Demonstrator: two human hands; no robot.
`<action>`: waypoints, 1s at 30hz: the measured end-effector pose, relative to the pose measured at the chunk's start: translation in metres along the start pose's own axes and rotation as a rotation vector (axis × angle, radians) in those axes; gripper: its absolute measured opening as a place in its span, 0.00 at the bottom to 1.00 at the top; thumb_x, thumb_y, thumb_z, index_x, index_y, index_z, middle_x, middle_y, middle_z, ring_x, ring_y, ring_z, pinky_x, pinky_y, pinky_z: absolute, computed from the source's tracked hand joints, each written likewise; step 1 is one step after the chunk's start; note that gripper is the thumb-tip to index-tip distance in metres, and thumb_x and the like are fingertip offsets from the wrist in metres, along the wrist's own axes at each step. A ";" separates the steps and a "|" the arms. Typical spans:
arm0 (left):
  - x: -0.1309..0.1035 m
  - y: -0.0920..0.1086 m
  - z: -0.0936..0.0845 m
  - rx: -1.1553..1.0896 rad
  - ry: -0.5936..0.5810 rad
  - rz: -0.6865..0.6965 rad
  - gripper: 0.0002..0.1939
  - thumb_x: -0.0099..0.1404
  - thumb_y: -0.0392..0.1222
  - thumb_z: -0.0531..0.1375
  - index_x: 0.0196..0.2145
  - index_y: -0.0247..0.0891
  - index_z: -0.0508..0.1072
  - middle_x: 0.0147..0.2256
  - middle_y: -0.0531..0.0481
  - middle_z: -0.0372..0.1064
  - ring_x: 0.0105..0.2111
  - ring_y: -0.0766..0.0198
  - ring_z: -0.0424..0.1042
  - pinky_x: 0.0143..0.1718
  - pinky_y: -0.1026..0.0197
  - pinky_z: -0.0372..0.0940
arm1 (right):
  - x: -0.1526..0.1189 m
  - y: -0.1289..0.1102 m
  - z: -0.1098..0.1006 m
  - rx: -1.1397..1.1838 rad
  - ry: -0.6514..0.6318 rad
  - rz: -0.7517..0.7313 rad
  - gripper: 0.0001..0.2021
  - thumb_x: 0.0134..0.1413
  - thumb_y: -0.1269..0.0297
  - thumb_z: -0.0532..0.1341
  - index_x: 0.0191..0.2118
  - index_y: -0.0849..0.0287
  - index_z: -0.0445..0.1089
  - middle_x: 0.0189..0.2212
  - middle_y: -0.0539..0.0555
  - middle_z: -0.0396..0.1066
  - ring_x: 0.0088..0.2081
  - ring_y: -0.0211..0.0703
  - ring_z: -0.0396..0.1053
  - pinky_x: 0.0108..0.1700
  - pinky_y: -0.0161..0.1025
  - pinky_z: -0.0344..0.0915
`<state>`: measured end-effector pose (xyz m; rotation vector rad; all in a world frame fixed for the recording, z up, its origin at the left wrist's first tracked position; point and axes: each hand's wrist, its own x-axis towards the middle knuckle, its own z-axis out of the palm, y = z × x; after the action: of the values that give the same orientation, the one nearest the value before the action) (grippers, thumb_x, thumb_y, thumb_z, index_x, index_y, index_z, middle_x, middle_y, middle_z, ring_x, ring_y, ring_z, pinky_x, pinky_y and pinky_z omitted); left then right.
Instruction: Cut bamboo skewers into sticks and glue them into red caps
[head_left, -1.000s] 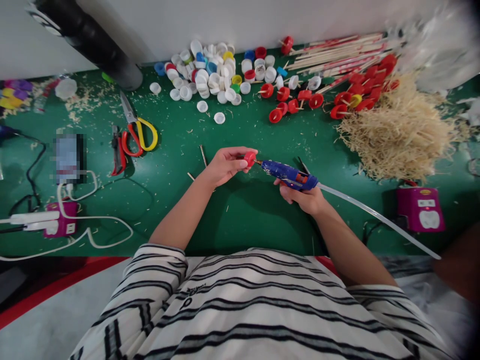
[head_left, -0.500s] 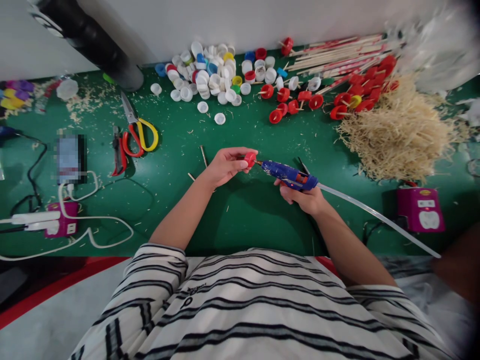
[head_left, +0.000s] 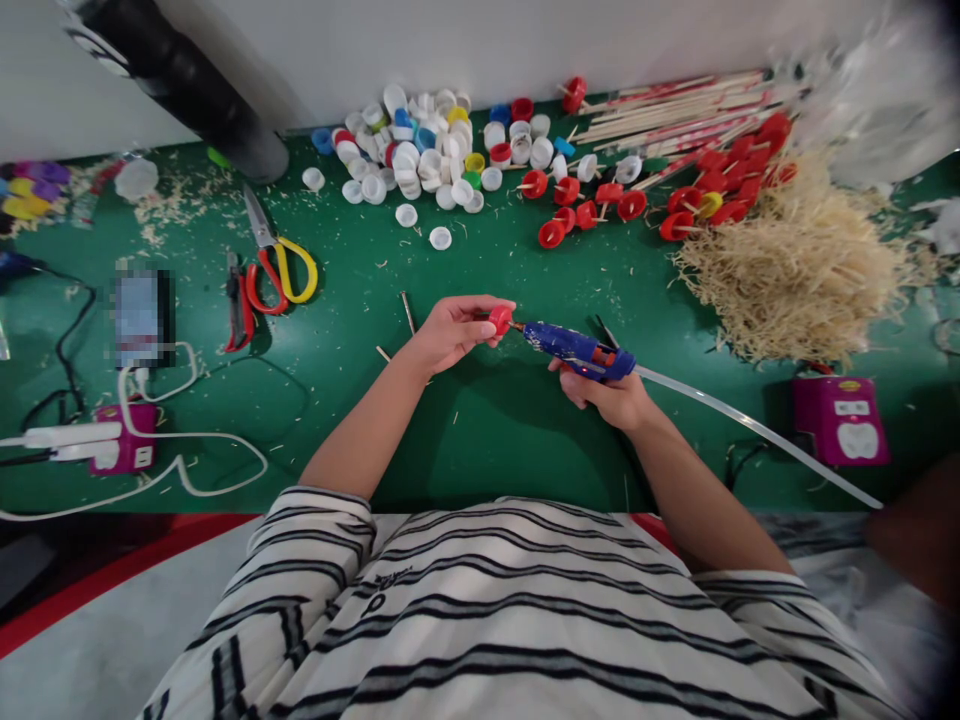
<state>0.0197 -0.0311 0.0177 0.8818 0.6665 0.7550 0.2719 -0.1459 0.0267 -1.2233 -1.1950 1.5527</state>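
Observation:
Between the thumb and fingers of my left hand [head_left: 454, 335] is a red bottle cap [head_left: 500, 319], its open side turned right. My right hand [head_left: 604, 393] is wrapped round a blue hot glue gun [head_left: 570, 347] with a small red light glowing on it. The gun's nozzle points left and reaches the cap's opening; whether it touches the inside I cannot tell. A long clear glue stick [head_left: 757, 432] sticks out of the gun's back end toward the lower right. Close to my left hand, a nail [head_left: 407, 312] lies on the green table [head_left: 517, 440].
Scissors [head_left: 277, 265] and red-handled pliers [head_left: 239, 305] lie at left, near a purple power socket [head_left: 124, 440] with white cables. Loose bottle caps [head_left: 420, 155], wooden sticks [head_left: 675, 115] and red caps with sticks [head_left: 589, 213] line the back. Straw-like shreds [head_left: 802, 265] and another purple socket [head_left: 841, 420] are right.

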 end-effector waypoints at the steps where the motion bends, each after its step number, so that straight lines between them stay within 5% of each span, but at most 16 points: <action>1: 0.000 0.000 0.000 0.000 0.002 -0.001 0.23 0.44 0.48 0.84 0.39 0.45 0.90 0.35 0.51 0.83 0.29 0.72 0.78 0.30 0.69 0.75 | 0.000 0.001 0.000 0.000 0.000 -0.003 0.17 0.58 0.50 0.72 0.43 0.59 0.77 0.20 0.45 0.67 0.20 0.36 0.62 0.24 0.39 0.60; 30: 0.000 0.002 0.001 -0.001 0.021 -0.027 0.23 0.42 0.49 0.84 0.37 0.45 0.90 0.33 0.51 0.83 0.28 0.71 0.78 0.29 0.69 0.75 | 0.000 0.006 0.000 0.056 -0.006 -0.013 0.18 0.61 0.48 0.72 0.44 0.58 0.78 0.19 0.45 0.65 0.19 0.36 0.61 0.24 0.38 0.58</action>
<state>0.0200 -0.0306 0.0200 0.8633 0.6946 0.7414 0.2717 -0.1473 0.0205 -1.1729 -1.1540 1.5710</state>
